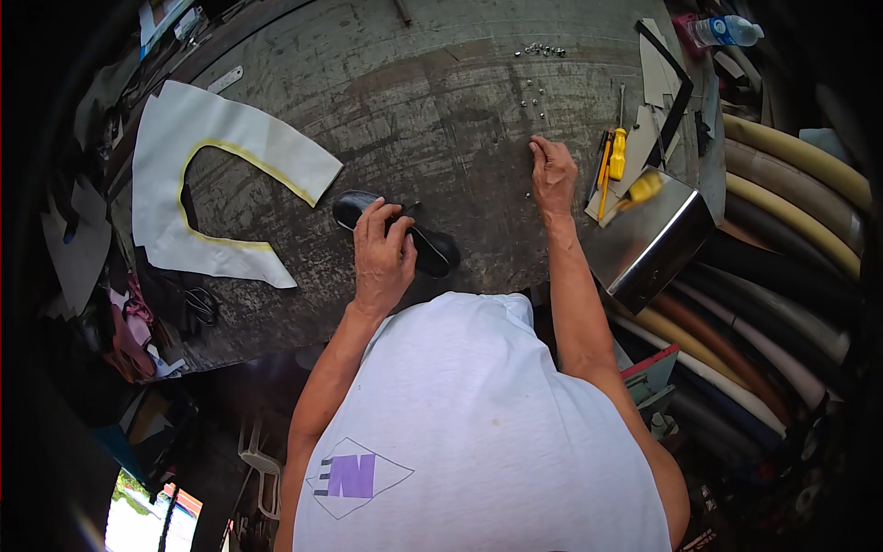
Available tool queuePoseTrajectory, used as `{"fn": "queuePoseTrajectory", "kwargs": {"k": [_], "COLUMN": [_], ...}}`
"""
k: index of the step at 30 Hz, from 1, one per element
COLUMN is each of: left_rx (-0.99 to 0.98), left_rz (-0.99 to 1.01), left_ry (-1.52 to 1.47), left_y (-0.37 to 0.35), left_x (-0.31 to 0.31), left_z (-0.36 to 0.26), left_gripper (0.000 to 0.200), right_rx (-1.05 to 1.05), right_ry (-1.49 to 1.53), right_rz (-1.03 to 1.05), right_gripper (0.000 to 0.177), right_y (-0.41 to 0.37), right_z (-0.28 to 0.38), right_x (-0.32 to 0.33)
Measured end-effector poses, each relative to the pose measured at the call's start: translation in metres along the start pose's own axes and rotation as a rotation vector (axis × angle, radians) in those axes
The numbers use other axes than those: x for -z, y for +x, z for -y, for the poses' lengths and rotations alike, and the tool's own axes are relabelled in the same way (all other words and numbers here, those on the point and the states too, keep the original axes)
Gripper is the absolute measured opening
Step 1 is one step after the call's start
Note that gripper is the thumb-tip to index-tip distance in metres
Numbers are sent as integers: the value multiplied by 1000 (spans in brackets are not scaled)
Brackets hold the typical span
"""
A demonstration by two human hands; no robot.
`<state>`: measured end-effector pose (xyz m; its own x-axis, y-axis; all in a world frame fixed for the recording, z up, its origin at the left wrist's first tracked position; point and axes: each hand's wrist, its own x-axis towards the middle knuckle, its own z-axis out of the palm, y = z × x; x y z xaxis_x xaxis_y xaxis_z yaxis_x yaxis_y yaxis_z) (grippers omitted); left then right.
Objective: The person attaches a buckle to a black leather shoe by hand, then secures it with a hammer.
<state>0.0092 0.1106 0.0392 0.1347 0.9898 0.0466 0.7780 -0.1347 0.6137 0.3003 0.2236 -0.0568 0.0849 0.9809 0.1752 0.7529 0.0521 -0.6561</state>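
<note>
My left hand [383, 250] rests on a long black sole-shaped piece [437, 248] lying on the dark worn workbench [423, 101], fingers curled over its middle. My right hand [553, 171] reaches forward to the right, fingertips pinched at the bench surface near some small metal studs [531, 92]; whether a stud sits between the fingers is too small to tell. More studs lie scattered farther back.
A large white U-shaped cut sheet with a yellow inner edge [198, 166] lies at left. Yellow-handled tools [614, 156] and a shiny metal box [655, 241] sit at right. Rolls of material [791, 202] are stacked at far right, and a water bottle [727, 30] lies at the back right.
</note>
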Motion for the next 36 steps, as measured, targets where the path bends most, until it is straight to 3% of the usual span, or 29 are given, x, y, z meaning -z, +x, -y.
{"fn": "queuePoseTrajectory", "kwargs": {"k": [2, 5, 8, 11, 14, 21, 30, 36], "left_rx": [-4, 0, 7, 6, 26, 30, 41, 46], "left_rz": [4, 12, 26, 32, 37, 25, 34, 55], "left_ry": [-8, -23, -29, -37, -63, -67, -98, -104], "left_y": [1, 0, 1, 2, 2, 7, 9, 9], "left_x": [1, 0, 0, 0, -2, 3, 3, 3], "left_z": [1, 4, 3, 3, 4, 4, 5, 6], "left_gripper": [28, 29, 30, 30, 28, 29, 27, 28], "right_rx": [86, -125, -314, -322, -182, -91, -261, -242], "right_ry": [-79, -24, 224, 260, 94, 21, 52, 22], "right_rz": [-37, 17, -39, -47, -11, 20, 160, -83], "right_gripper": [21, 22, 22, 23, 23, 10, 13, 12], "right_y": [-1, -6, -5, -7, -4, 2, -43, 1], "right_z": [-4, -7, 0, -1, 11, 9, 13, 15], "right_x": [-4, 0, 6, 6, 9, 3, 41, 31]}}
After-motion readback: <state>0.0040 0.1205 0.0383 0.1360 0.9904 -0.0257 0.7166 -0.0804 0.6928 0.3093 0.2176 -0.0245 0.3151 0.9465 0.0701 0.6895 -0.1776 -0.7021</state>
